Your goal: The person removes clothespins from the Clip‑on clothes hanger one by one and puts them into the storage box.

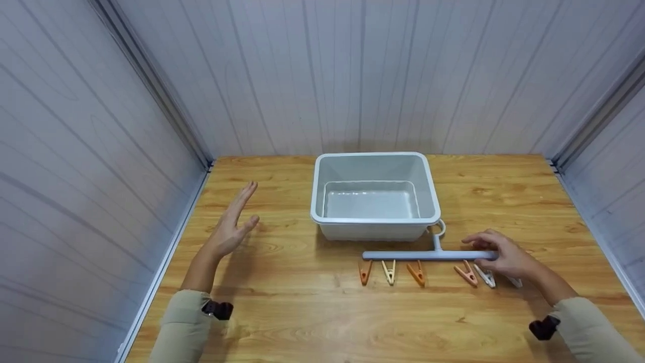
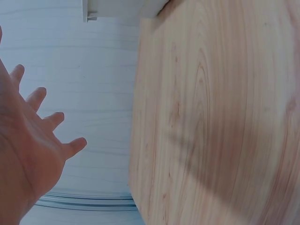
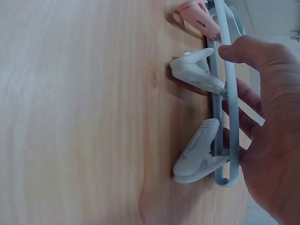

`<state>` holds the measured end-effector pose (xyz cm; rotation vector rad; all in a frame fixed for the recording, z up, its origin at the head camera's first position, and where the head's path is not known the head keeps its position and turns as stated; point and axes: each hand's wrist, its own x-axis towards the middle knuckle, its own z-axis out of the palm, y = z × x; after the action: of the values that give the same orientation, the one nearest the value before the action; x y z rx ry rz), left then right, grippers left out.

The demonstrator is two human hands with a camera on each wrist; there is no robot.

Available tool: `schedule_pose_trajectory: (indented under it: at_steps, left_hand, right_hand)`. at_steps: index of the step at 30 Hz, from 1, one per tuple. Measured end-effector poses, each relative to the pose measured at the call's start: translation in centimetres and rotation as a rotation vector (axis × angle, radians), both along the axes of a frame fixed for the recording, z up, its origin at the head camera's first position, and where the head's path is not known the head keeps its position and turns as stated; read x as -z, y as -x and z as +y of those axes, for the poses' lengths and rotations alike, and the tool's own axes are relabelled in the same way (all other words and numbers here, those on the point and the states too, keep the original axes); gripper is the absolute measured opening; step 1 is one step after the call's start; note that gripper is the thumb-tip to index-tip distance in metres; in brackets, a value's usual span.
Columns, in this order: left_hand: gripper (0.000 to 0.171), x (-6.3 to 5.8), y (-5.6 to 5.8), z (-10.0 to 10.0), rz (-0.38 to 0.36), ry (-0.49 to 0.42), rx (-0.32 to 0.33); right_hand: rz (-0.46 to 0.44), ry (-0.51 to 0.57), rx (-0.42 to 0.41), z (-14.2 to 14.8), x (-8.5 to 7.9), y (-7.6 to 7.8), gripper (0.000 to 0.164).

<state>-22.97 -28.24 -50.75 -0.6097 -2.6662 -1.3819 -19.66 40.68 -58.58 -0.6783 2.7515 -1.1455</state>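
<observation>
My right hand (image 1: 509, 254) holds the right end of a grey-blue clip hanger (image 1: 408, 255) lying on the table. In the right wrist view my thumb is at the long frame (image 3: 230, 103) and my other fingers reach behind it. Clothespins hang along its near side: orange (image 1: 364, 273), cream (image 1: 389, 272), another orange (image 1: 417, 274), pink (image 1: 466, 274) and white (image 1: 485, 276). A second white clothespin (image 3: 199, 154) shows at the end by my palm. My left hand (image 1: 232, 229) is raised over the table at the left, fingers spread, holding nothing.
A light grey plastic tub (image 1: 373, 229) stands at the middle back, just behind the hanger. The hanger's hook (image 1: 441, 228) lies by the tub's front right corner. Panelled walls (image 1: 332, 75) enclose the wooden table (image 1: 322, 307) at the back and both sides.
</observation>
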Motion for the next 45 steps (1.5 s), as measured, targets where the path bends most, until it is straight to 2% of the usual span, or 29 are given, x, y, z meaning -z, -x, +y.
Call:
schedule_pose_trajectory:
  at_steps: [6,13,24,32,45]
  left_hand:
    - [0.078,0.6,-0.1,-0.2,0.004,-0.051,0.018]
    - [0.082,0.9,0.0,-0.1,0.007,-0.096,0.037]
    - [0.082,0.8,-0.1,-0.3,-0.015,-0.102,0.034]
    - [0.080,1.0,-0.1,-0.5,0.003,-0.105,0.036]
    - [0.083,0.9,-0.5,-0.6,-0.017,-0.109,0.006]
  right_hand:
    - [-0.015,-0.011,0.005,0.0,0.3,-0.1,0.044]
    - [-0.039,-0.010,-0.002,0.0,0.2,-0.1,0.035]
    - [0.042,0.000,0.013,0.2,0.5,-0.3,0.033]
    - [0.023,0.004,0.030,1.1,0.5,-0.6,0.032]
    - [0.097,0.014,0.048,1.7,-0.6,-0.9,0.034]
